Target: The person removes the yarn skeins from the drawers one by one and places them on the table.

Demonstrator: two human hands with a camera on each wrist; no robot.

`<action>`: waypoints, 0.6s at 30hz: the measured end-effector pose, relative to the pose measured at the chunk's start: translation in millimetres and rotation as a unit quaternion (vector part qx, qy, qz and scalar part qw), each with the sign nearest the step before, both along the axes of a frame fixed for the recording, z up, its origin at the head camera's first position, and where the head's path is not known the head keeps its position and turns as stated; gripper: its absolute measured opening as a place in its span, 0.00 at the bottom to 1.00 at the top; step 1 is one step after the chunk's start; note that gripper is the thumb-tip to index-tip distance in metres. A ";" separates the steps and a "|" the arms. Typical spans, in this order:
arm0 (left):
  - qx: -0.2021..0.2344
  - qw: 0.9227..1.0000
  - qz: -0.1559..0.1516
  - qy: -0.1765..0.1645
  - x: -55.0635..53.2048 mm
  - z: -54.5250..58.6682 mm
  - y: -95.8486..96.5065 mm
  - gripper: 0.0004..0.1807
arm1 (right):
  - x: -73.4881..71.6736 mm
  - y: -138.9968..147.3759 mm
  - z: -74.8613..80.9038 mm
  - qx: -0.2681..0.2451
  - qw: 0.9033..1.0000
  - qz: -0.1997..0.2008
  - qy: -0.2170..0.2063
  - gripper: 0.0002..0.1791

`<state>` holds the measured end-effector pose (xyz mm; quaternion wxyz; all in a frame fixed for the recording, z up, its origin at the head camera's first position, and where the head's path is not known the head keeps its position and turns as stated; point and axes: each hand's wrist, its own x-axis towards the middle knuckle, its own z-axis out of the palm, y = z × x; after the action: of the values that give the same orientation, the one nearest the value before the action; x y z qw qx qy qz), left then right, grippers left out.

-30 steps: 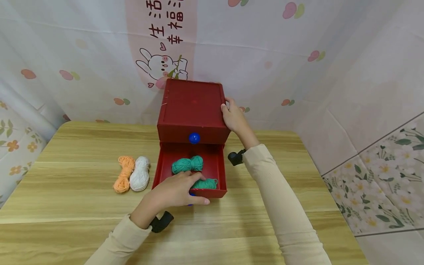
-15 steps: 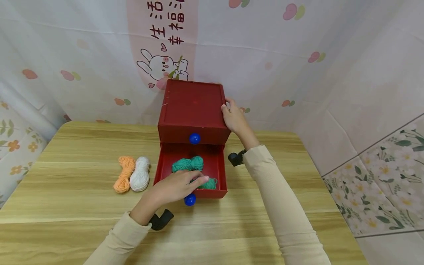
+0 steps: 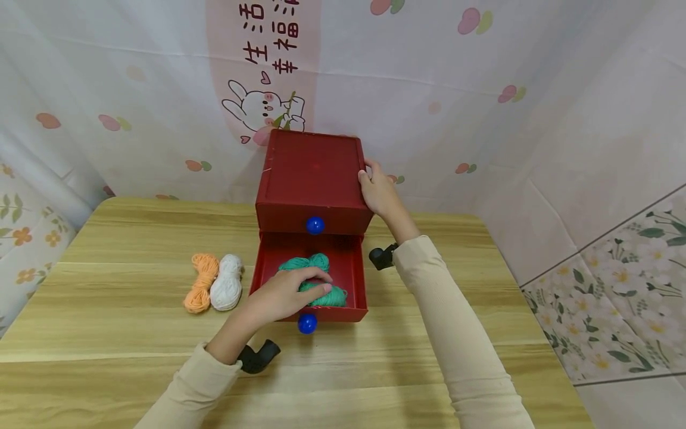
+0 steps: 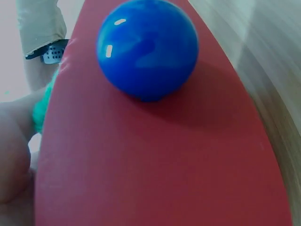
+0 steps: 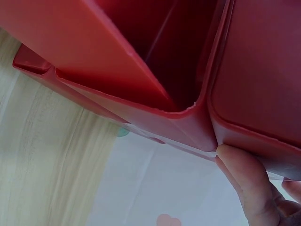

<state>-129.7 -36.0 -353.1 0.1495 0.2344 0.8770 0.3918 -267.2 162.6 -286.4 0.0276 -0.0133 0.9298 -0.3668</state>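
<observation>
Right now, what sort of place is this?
Likely an indoor tabletop workspace, room type unclear: a wood-grain table, printed fabric behind it, and a red drawer unit on top.

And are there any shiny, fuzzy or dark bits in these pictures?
Left wrist view: two white glare spots on the blue knob, fuzzy green yarn and a washed-out upper left corner; right wrist view: deep shadow inside the red box; head view: a soft shadow on the table beside the right sleeve.
</observation>
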 end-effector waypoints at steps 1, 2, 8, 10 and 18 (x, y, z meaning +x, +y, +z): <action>0.005 1.000 0.004 0.004 0.4 0.2 -0.6 0.16 | 0.4 0.0 0.3 0.001 1.000 -0.001 0.000 0.28; 0.010 1.000 0.004 0.007 0.9 0.3 -1.5 0.16 | 0.9 -0.1 0.6 0.002 1.000 -0.001 0.001 0.28; 0.014 1.000 -0.016 -0.006 6.0 5.7 -8.6 0.19 | 0.5 0.7 0.2 0.008 1.000 -0.003 0.002 0.28; 0.008 1.000 -0.024 -0.012 7.6 7.0 -11.3 0.22 | 0.1 1.0 -0.3 0.009 1.000 -0.003 0.003 0.29; 0.027 0.999 -0.004 0.027 7.5 8.0 -17.1 0.17 | -0.5 0.9 0.1 0.004 1.000 -0.004 -0.004 0.29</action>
<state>-122.1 -53.1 -345.2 0.1209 0.2524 0.8690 0.4081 -267.7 163.5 -286.3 0.0295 -0.0078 0.9312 -0.3631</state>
